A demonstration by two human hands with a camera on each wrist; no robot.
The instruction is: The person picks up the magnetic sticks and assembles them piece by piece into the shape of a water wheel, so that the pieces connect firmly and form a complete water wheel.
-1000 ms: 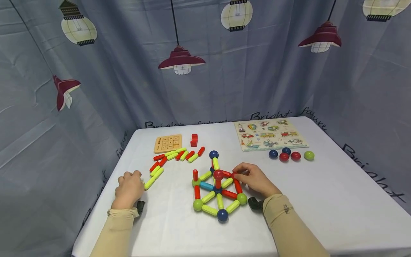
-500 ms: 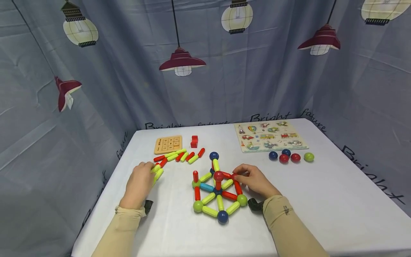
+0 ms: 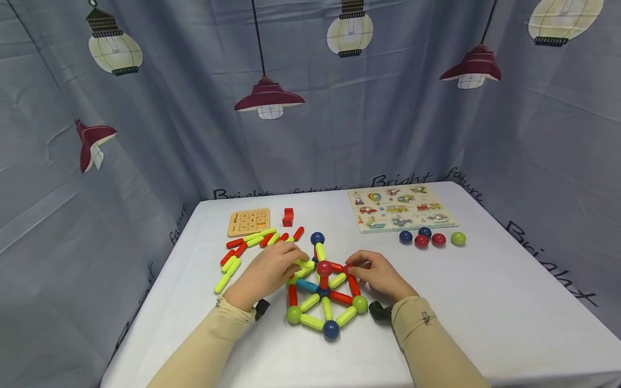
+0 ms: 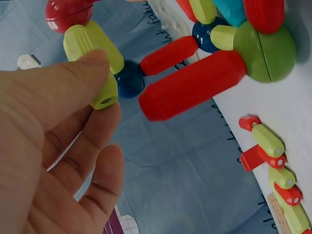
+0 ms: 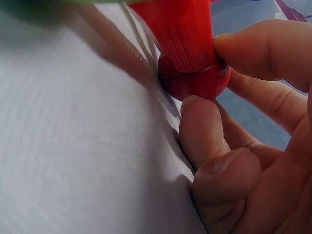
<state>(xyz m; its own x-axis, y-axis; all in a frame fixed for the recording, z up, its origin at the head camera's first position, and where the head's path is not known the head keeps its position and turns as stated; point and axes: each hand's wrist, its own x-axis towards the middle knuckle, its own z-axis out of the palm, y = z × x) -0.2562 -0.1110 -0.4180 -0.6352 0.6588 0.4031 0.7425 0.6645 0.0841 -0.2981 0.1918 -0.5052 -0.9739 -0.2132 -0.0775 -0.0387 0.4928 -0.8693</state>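
On the white table stands a wheel-shaped structure of toy rods and balls, with a blue ball (image 3: 323, 292) at its hub and a red ball (image 3: 324, 268) raised above it. My left hand (image 3: 269, 269) pinches a yellow-green rod (image 4: 105, 95) between thumb and fingers over the structure's left back part. Near that rod, in the left wrist view, a red rod (image 4: 192, 85) sticks out from a green ball (image 4: 265, 51). With thumb and fingertips, my right hand (image 3: 375, 272) grips a red corner ball (image 5: 200, 83) at the structure's right back; a red rod (image 5: 187, 36) meets it.
Loose red and yellow-green rods (image 3: 227, 277) lie left of the structure. Behind them are a wooden number board (image 3: 248, 222) and red blocks (image 3: 288, 216). At the back right lie a picture puzzle board (image 3: 400, 207) and several loose balls (image 3: 421, 241).
My left hand has moved right from the loose rods to the structure, carrying a yellow-green rod from there. My right hand stays on the red corner ball. The head view has shifted slightly.
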